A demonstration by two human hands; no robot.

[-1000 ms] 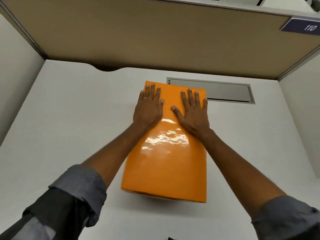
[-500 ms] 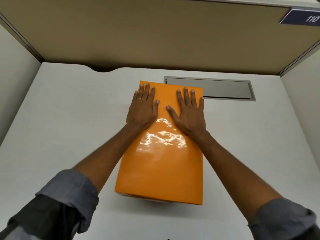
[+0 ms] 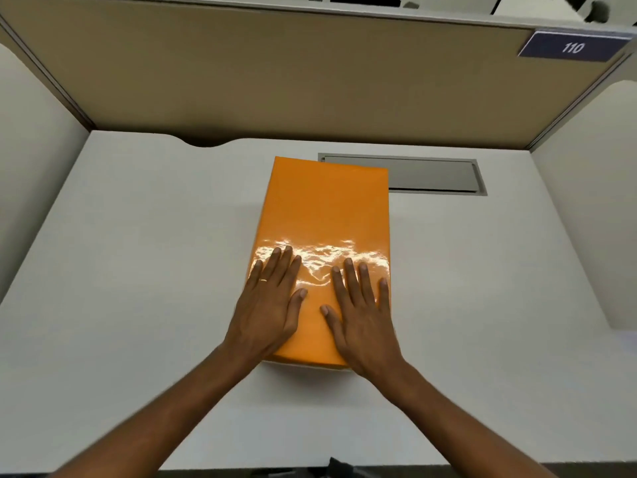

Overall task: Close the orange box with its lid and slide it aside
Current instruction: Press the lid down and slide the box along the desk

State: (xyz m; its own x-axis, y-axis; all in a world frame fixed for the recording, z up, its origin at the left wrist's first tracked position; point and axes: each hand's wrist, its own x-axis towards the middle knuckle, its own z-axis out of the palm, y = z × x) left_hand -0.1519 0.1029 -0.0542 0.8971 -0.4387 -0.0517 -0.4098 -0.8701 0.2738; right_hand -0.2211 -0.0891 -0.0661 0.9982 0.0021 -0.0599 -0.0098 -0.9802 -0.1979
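Observation:
A glossy orange box (image 3: 327, 215) with its lid on lies lengthwise on the white desk (image 3: 138, 270), near the middle. My left hand (image 3: 269, 305) rests flat on the near left part of the lid, fingers spread, a ring on one finger. My right hand (image 3: 362, 315) lies flat on the near right part of the lid, fingers apart. Both palms cover the lid's near corners. A thin pale strip of the box's base shows under the lid's near edge.
A grey recessed cable tray (image 3: 434, 175) is set into the desk just right of the box's far end. Tan partition panels (image 3: 310, 81) wall the desk at the back and both sides. A dark object (image 3: 339, 469) pokes in at the desk's near edge.
Both hands have slid from the far half of the lid back to its near end. The box looks farther from me than before, with its far end beside the cable tray.

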